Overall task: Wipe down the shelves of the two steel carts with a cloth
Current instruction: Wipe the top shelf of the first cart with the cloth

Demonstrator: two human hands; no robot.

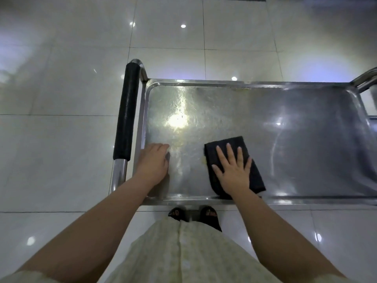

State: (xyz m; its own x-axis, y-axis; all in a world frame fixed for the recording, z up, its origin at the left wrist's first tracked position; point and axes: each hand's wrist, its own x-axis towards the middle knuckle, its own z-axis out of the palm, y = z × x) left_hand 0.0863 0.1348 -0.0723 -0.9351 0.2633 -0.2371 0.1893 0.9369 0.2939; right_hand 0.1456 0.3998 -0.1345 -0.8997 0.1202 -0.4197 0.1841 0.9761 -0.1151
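Note:
A steel cart's top shelf [285,123] lies below me, a shallow tray with a raised rim. A folded black cloth [228,148] lies flat on the shelf near its front edge. My right hand [234,172] presses on the cloth with fingers spread. My left hand [154,162] rests palm down on the bare steel at the shelf's front left corner, holding nothing. Wet streaks and a bright light reflection mark the left part of the shelf.
A black-padded push handle [126,111] runs along the cart's left end on steel tubing. Another steel tube [365,78] shows at the far right corner. Glossy white floor tiles [61,139] surround the cart. My feet in black sandals [193,215] stand just before the front rim.

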